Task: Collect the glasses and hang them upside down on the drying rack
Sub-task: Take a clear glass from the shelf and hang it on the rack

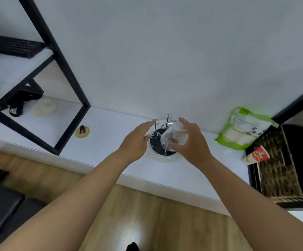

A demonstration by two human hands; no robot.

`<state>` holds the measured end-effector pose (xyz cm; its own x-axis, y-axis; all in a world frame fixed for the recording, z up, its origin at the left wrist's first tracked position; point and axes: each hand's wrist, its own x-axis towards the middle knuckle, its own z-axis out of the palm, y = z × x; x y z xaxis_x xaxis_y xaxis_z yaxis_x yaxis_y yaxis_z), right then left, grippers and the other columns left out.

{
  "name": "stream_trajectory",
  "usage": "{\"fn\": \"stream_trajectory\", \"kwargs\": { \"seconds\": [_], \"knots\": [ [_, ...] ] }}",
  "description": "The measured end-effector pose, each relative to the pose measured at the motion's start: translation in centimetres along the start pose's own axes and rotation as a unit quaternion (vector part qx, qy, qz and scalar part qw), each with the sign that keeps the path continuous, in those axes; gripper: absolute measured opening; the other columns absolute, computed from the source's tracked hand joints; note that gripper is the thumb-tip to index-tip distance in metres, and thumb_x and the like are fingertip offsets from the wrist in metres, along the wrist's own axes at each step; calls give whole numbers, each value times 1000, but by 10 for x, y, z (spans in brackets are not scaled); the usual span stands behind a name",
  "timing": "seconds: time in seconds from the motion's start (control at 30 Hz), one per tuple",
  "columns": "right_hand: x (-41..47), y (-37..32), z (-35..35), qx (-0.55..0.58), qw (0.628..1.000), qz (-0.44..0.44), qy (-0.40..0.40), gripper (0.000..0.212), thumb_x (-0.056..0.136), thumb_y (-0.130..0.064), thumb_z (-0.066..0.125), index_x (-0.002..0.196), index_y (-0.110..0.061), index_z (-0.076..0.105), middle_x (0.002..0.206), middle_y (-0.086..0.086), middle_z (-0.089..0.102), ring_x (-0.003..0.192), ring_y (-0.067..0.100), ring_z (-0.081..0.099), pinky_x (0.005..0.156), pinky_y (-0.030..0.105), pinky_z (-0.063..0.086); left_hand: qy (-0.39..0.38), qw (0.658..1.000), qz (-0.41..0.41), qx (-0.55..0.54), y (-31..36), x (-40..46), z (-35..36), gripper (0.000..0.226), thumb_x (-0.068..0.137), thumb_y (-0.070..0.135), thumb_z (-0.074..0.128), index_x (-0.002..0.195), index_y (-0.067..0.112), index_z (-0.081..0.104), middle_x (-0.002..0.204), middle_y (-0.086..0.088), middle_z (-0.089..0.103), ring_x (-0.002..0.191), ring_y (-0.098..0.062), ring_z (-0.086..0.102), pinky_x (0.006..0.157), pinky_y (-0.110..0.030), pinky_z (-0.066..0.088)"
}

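Note:
A drying rack (155, 148) with a round dark base, white rim and thin chrome pegs ending in small rings stands on the white counter against the wall. My right hand (190, 142) grips a clear glass (173, 137), tilted on its side with its mouth facing left, just over the rack's base. My left hand (138, 140) hovers at the rack's left side, fingers extended, its fingertips by one of the ringed pegs (156, 122). Whether the fingers touch the peg is unclear. No glass hangs on the visible pegs.
A green and white packet (244, 131) leans on the wall to the right. A dark wicker basket (277, 165) with a red packet (257, 155) stands further right. A black metal shelf frame (69, 82) rises at left, with a small yellow disc (82, 132) near it.

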<state>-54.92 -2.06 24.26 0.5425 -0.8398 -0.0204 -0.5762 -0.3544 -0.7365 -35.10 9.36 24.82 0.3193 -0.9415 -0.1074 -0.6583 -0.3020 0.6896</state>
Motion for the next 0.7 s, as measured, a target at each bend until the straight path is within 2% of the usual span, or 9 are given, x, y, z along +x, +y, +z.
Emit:
{"fn": "stream_trajectory", "kwargs": {
  "seconds": [0.23,0.43,0.6,0.7],
  "knots": [
    [24,43,45,-30,999,7,22,94,76,-34,87,156,-32,38,130,2,49,114,22,58,92,37,50,-36,998,-11,-44,-47,18,63,58,106,6,43,159,30,34,160,8,41,144,-10,39,97,-1,23],
    [34,60,67,-48,999,-9,17,95,75,-34,89,156,-31,38,127,4,50,110,21,57,88,35,51,-56,996,-17,-71,-61,27,92,61,106,9,47,161,30,27,164,8,35,150,-12,32,109,-16,22],
    [42,69,82,-70,997,-20,15,96,75,-36,88,157,-30,37,127,1,48,114,22,56,83,32,52,-64,994,-28,-85,-65,34,101,63,106,9,47,161,33,26,163,8,36,149,-12,33,105,-14,23],
    [44,74,87,-82,996,-23,8,96,76,-36,87,158,-29,36,126,0,48,109,20,57,80,31,51,-74,991,-41,-102,-70,35,108,64,107,8,43,161,36,22,164,9,34,149,-11,32,103,-12,24]
  ]
}}
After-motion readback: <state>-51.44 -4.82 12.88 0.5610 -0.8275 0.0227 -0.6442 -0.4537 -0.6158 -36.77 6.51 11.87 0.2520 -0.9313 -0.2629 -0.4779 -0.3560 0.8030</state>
